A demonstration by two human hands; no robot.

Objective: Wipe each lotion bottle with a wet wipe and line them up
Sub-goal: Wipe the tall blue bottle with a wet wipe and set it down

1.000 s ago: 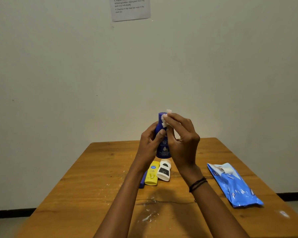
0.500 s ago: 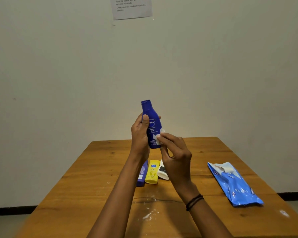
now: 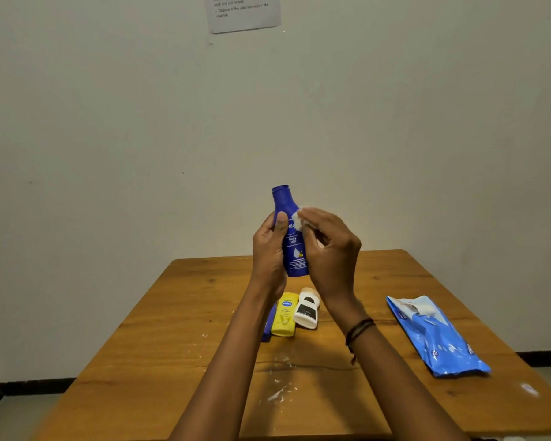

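Note:
My left hand (image 3: 269, 246) grips a dark blue lotion bottle (image 3: 291, 237) upright in the air above the table, thumb across its front label. My right hand (image 3: 326, 246) pinches a small white wet wipe (image 3: 298, 218) against the bottle's upper right side. On the wooden table (image 3: 159, 338) below lie a yellow bottle (image 3: 284, 315), a white bottle with a black label (image 3: 306, 310) and a small blue bottle (image 3: 267, 326), side by side; my left forearm partly hides the blue one.
A blue pack of wet wipes (image 3: 436, 335) lies on the table's right side, flap peeled open. White smears mark the tabletop near its front middle. A printed sheet (image 3: 242, 11) hangs on the wall behind.
My right hand moved the wipe from the bottle's cap down to its lower body, then up to its shoulder. The bottle rose a little in my left hand.

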